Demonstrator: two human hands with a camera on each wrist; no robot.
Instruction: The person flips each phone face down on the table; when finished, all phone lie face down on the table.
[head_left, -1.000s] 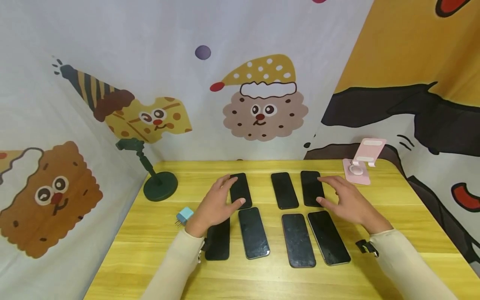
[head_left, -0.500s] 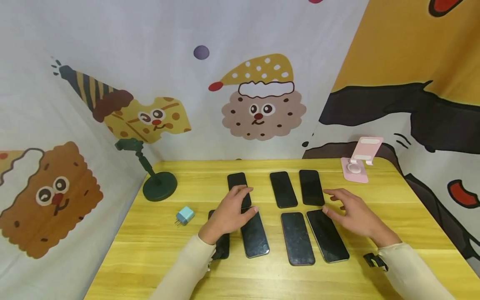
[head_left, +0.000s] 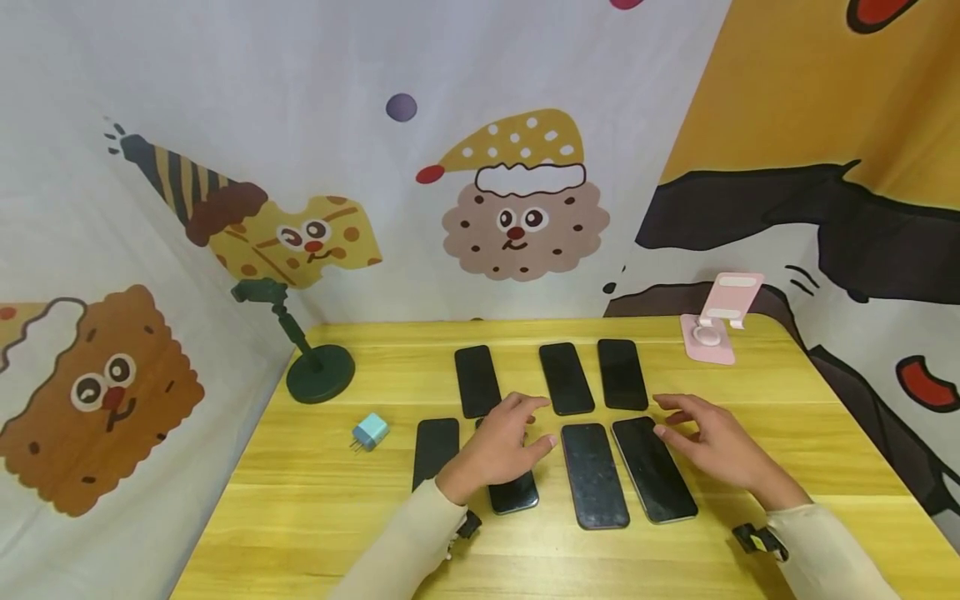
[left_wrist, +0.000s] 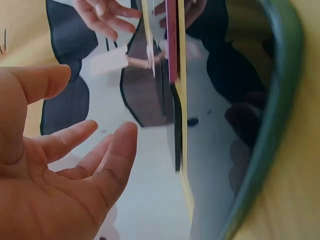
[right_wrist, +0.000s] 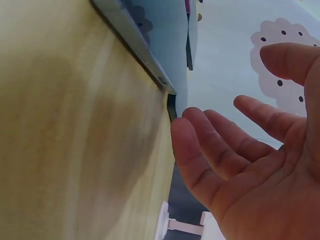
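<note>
Several dark smartphones lie face up in two rows on the wooden table. My left hand (head_left: 501, 447) is over a front-row phone (head_left: 516, 495), hiding its middle, with loosely bent fingers and nothing in them. To its left lies another front-row phone (head_left: 435, 454); to its right is one with a smudged screen (head_left: 595, 477). Beside the rightmost front phone (head_left: 654, 471), my right hand (head_left: 722, 442) is held with parted fingers and an empty palm. The back row has a left phone (head_left: 477, 382), a middle phone (head_left: 567, 379) and a right phone (head_left: 622, 375).
A dark green round-based stand (head_left: 320, 372) is at the table's back left. In front of it lies a light blue plug charger (head_left: 371, 431). A pink folding phone stand (head_left: 708, 337) occupies the back right. Behind the table (head_left: 285, 533) hangs a cartoon-printed cloth (head_left: 315, 83).
My left hand has moved right and nearer, from the back-left phone to over a front-row phone. My right hand has drawn back and right, off the back-right phone. The phones stay put.
</note>
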